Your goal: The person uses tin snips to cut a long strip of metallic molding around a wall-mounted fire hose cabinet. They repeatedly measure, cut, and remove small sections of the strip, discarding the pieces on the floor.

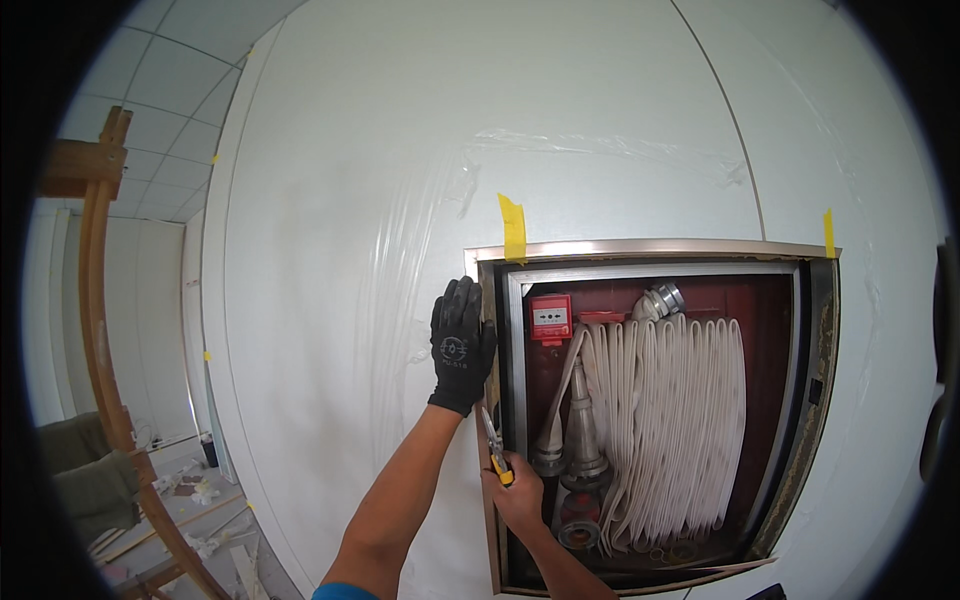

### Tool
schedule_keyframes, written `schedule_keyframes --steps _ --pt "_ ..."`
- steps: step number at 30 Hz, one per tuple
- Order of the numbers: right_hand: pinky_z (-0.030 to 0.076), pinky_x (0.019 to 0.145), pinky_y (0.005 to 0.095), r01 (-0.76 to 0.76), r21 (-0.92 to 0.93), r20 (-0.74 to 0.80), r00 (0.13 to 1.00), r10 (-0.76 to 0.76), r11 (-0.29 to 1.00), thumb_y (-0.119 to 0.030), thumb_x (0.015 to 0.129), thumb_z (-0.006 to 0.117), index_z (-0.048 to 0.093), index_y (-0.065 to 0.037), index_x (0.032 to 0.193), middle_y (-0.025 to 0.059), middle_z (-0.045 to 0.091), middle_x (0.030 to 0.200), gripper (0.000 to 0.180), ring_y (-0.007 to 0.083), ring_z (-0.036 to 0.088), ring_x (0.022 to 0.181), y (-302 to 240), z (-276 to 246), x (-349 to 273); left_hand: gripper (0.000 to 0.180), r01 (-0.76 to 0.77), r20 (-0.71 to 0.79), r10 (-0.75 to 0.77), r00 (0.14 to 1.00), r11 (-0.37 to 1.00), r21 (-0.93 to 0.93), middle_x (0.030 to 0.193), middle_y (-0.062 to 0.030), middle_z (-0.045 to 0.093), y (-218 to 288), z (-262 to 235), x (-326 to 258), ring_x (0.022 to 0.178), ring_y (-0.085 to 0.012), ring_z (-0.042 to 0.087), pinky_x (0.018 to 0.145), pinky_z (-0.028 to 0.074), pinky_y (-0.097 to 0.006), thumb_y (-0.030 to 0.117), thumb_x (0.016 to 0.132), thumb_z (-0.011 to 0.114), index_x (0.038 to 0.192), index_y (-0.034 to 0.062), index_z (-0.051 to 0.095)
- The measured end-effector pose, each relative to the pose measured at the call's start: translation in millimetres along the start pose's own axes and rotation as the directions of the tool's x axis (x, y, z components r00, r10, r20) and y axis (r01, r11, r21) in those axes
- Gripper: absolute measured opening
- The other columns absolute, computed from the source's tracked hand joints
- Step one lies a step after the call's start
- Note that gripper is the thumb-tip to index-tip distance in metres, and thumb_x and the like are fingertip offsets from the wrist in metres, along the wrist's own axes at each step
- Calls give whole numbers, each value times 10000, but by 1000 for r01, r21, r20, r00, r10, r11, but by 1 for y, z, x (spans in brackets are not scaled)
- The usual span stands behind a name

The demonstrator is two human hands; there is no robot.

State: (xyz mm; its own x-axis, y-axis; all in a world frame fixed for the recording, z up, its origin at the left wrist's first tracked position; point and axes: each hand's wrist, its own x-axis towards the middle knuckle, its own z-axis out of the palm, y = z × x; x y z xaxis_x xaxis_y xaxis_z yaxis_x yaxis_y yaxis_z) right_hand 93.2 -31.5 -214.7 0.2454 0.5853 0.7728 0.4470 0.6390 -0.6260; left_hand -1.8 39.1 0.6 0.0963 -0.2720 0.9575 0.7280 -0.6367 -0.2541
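My left hand (460, 345), in a black glove, lies flat with its fingers stretched upward against the left side of a metal trim frame (640, 248). Just below it, my bare right hand (520, 500) is closed round a utility knife (498, 455) with yellow parts. The knife points upward along the left trim, close under the glove's cuff. Inside the framed recess hangs a folded white fire hose (690, 430). Metal nozzles (585, 430) stand beside the hose, and a metal coupling (668, 296) sits above it. A red call-point box (551, 318) is mounted at the recess's upper left.
Yellow tape strips (513, 228) stick to the top trim and the pale wall panel (330, 150). Wrinkled clear film (400, 240) clings to the panel. At the far left stands a wooden frame (95, 290) with cloth (85, 475) on it; scraps litter the floor behind.
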Motion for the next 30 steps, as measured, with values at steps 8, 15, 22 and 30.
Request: schedule_keyframes --steps 8,15,22,30 --pt "537 755 405 38 -18 -19 999 -38 999 -274 844 735 609 -17 1122 175 671 978 400 340 681 873 -2 -2 0 613 -1 6 1 1000 1000 -1 1481 -200 449 1 -1 0 1391 -369 405 1168 295 -493 146 885 615 1454 22 423" --pt "538 738 411 70 -24 -30 997 -71 997 -272 842 735 610 -19 1120 178 671 967 396 342 683 858 -3 -2 0 624 -3 19 2 1000 999 47 1486 -197 443 2 -3 1 1391 -364 406 1168 298 -486 159 886 625 1459 23 418" --pt "539 723 411 54 -20 -21 998 -55 998 -275 845 729 614 -26 1111 176 674 960 383 350 684 850 0 -2 1 627 12 56 -16 998 997 74 1491 -192 440 3 -6 2 1390 -359 409 1166 301 -478 183 893 631 1461 29 417" --pt "536 720 414 26 10 1 1000 -26 1000 -267 844 729 612 -22 1109 181 674 959 380 353 684 850 -1 -2 0 651 -5 65 -2 998 995 100 1497 -190 432 4 -9 1 1392 -363 403 1160 305 -479 209 887 648 1469 41 409"
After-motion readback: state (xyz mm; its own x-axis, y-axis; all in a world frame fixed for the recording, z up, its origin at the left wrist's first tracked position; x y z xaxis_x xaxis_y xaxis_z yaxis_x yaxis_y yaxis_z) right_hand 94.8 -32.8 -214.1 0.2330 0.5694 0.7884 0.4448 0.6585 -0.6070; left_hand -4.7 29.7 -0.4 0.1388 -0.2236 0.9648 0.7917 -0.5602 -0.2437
